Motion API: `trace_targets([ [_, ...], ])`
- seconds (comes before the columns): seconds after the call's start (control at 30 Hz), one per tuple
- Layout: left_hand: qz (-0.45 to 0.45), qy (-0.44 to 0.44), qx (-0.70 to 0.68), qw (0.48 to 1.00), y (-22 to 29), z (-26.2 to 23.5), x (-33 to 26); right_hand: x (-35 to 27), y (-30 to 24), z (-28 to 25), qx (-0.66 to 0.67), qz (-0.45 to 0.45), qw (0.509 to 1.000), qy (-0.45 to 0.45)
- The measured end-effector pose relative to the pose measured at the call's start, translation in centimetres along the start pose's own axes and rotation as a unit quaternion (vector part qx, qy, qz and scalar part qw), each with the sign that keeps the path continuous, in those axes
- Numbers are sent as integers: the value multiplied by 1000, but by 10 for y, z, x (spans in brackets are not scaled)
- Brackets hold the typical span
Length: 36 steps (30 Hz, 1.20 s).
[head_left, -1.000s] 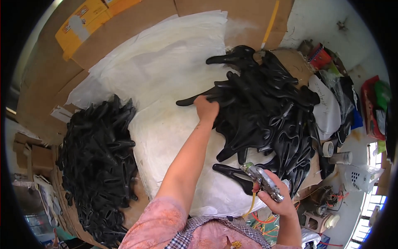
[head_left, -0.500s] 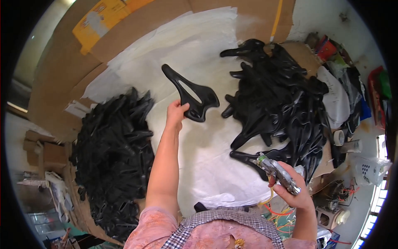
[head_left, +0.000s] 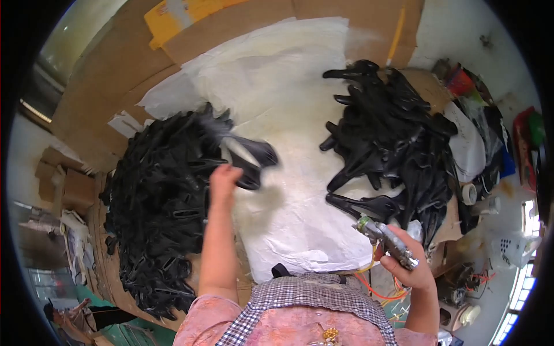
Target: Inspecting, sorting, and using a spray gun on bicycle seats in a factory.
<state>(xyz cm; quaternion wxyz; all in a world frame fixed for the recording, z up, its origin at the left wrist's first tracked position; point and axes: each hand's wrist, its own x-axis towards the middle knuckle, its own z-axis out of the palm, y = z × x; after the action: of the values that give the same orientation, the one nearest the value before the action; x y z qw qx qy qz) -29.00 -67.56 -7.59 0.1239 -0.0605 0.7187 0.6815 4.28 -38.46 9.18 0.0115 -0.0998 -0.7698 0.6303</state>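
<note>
My left hand (head_left: 224,177) grips a black bicycle saddle shell (head_left: 249,158), blurred by motion, at the right edge of the left pile of black saddle shells (head_left: 158,213). A second, larger heap of black saddle shells (head_left: 392,144) lies at the right on the white sheet (head_left: 288,104). My right hand (head_left: 407,262) holds a metal spray gun (head_left: 384,239) near the front edge of the sheet, its nozzle pointing up and left, just below the right heap.
Brown cardboard (head_left: 115,75) lies under and behind the white sheet. A yellow box (head_left: 167,17) sits at the far left. Clutter of cups, tape roll (head_left: 468,193), rags and red containers fills the right side. Orange and yellow hoses (head_left: 375,288) trail below the gun.
My left hand took one saddle from the right heap, carried it across the white sheet and now has it at the left pile. The spray gun hand stayed roughly in place.
</note>
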Motion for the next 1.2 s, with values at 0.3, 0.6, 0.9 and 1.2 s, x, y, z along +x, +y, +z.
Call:
trace_targets([
  [0.3, -32, -247, 60, 967, -33, 221, 36, -55, 43, -11, 99, 26, 986, 129],
  [0.6, 155, -210, 114, 959, -22, 258, -11, -56, 50, -12, 60, -3, 990, 124],
  [0.9, 347, -32, 278, 895, -89, 12, -80, -5, 36, 22, 35, -32, 998, -47],
  [1.2, 39, 137, 278, 950, -175, -47, -222, 40, 32, 78, -39, -21, 955, -295],
])
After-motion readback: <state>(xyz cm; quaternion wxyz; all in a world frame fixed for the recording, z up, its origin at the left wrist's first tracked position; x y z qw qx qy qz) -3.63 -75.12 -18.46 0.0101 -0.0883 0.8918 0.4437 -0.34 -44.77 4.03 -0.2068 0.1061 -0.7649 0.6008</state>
